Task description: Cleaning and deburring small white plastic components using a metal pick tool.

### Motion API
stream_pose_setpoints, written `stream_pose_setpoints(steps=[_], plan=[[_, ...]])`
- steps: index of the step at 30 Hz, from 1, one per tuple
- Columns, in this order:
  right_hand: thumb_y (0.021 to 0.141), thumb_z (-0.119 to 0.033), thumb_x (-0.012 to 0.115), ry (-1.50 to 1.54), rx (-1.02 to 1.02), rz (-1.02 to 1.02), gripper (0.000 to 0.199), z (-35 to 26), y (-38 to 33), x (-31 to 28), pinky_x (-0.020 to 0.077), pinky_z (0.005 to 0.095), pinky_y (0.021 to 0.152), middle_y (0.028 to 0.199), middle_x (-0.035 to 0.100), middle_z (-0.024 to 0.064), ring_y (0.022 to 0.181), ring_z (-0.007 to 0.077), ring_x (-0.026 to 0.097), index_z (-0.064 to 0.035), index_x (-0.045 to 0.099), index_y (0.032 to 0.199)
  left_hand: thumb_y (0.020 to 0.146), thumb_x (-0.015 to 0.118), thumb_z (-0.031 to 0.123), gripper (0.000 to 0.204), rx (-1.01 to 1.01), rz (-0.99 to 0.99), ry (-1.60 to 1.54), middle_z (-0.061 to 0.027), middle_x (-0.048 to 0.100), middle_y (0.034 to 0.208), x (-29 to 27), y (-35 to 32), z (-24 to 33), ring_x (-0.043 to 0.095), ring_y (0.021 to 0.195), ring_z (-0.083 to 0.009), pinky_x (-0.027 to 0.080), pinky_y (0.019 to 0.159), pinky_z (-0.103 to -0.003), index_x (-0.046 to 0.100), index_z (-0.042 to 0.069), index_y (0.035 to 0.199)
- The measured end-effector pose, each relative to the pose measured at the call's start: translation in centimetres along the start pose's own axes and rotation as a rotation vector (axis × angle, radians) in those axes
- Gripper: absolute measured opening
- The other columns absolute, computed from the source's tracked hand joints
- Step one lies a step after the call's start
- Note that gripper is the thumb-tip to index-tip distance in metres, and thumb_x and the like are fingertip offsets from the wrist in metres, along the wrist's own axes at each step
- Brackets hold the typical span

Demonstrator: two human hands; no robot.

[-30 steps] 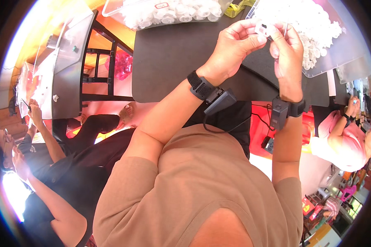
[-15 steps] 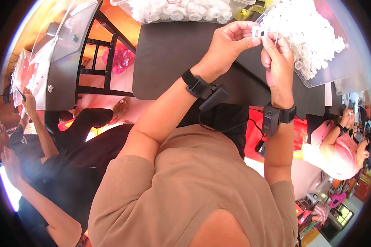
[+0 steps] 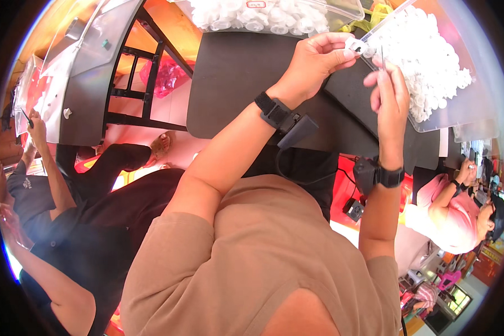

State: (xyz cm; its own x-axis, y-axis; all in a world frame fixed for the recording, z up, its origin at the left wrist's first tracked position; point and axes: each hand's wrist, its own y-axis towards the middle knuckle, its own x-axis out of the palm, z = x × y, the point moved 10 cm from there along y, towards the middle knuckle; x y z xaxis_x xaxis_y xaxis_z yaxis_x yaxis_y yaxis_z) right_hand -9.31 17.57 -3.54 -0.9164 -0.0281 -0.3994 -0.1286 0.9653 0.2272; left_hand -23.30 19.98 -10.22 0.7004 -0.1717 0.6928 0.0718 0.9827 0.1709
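My left hand [image 3: 319,60] pinches a small white plastic part [image 3: 354,46] with a dark spot on it, thumb against fingers, above the dark tabletop [image 3: 241,84]. To its right, my right hand [image 3: 391,92] is apart from that part. A thin, metallic-looking, rod-like tool [image 3: 383,59] stands up from its fingertips; its exact kind is too fine to tell. Behind the right hand lies a heap of white plastic parts [image 3: 431,64] in a clear plastic bin [image 3: 479,115].
Another clear bin [image 3: 350,8] with white parts [image 3: 257,18] stands at the table's far edge, beside a yellow bag [image 3: 379,12]. Other people work at the left and right. A second table [image 3: 84,120] and a pink bag [image 3: 167,77] are at left.
My right hand has drawn away from the white plastic part, down and to the right, with the thin tool still in its fingers. The left hand keeps its pinch, the part slightly turned.
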Motion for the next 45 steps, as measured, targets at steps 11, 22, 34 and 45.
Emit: stream_pose_setpoints(steps=[11, 22, 34, 45], plan=[[0.087, 0.0, 0.052, -0.615, -0.397, -0.028, 0.036, -6.6, -2.0, 1.4, 0.049, 0.0333, 0.064, 0.081, 0.066, 0.0136, 0.069, 0.0245, 0.064, -0.0107, 0.063, 0.119, 0.087, 0.064, 0.001, 0.032, -0.04, -0.026, -0.119, -0.0097, 0.065, 0.11, -0.6, 0.2, -1.1, 0.063, 0.102, -0.0175, 0.053, 0.089, -0.029, 0.058, 0.001, 0.118], [0.085, -0.007, 0.051, -1.055, -0.469, -0.109, 0.031, -7.4, -1.3, 3.0, 0.0495, 0.0408, 0.061, 0.079, 0.062, 0.0105, 0.07, 0.0315, 0.062, -0.0127, 0.066, 0.111, 0.085, 0.067, 0.001, 0.031, -0.01, 0.004, -0.031, -0.0088, 0.065, 0.108, -1.2, 0.1, -1.0, 0.064, 0.098, -0.0159, 0.053, 0.089, -0.029, 0.06, 0.0, 0.116], [0.083, -0.006, 0.052, -1.388, -0.483, -0.202, 0.034, -8.0, -1.3, 5.0, 0.051, 0.0401, 0.062, 0.08, 0.061, 0.0101, 0.071, 0.0303, 0.063, -0.0129, 0.066, 0.113, 0.084, 0.068, 0.001, 0.033, 0.051, 0.011, 0.088, -0.0101, 0.066, 0.106, -1.3, 0.1, -0.8, 0.063, 0.095, -0.0146, 0.052, 0.086, -0.029, 0.06, -0.002, 0.115], [0.084, -0.01, 0.054, -1.207, -0.54, -0.215, 0.021, -8.4, -0.9, 3.9, 0.0518, 0.0388, 0.062, 0.077, 0.065, 0.0094, 0.072, 0.0303, 0.065, -0.011, 0.069, 0.099, 0.084, 0.069, 0.002, 0.031, 0.085, -0.024, 0.12, -0.0095, 0.067, 0.104, -0.9, -0.1, -0.1, 0.064, 0.094, -0.0142, 0.053, 0.085, -0.029, 0.061, -0.003, 0.114]])
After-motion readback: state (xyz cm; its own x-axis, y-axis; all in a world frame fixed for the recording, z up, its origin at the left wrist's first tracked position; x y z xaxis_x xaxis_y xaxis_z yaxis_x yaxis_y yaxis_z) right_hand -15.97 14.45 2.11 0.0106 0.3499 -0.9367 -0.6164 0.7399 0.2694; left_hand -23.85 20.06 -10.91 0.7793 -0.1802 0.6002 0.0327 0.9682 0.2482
